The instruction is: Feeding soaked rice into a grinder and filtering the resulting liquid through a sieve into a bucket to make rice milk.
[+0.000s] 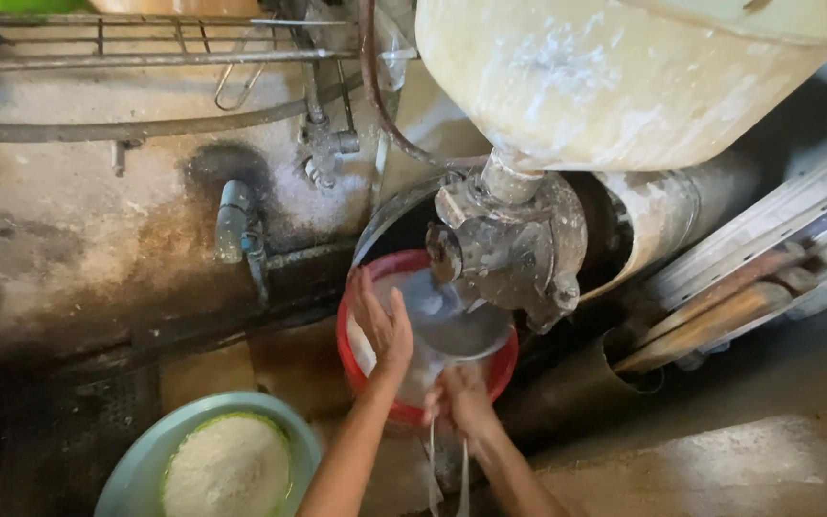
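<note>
Left hand [382, 321] open, fingers spread, palm against the white cloth [423, 325] draped in the red bucket [356, 369]. Right hand [461, 397] pinched on the cloth's lower edge at the rim. Bucket sits under the grinder [514, 244] outlet. Teal basin [136, 479] of white grain at lower left, apart.

Red bucket [504, 369], pale blue basin [136, 474] of white grain [227, 469], cream hopper [614, 81], grey-brown grinder [514, 244]
</note>
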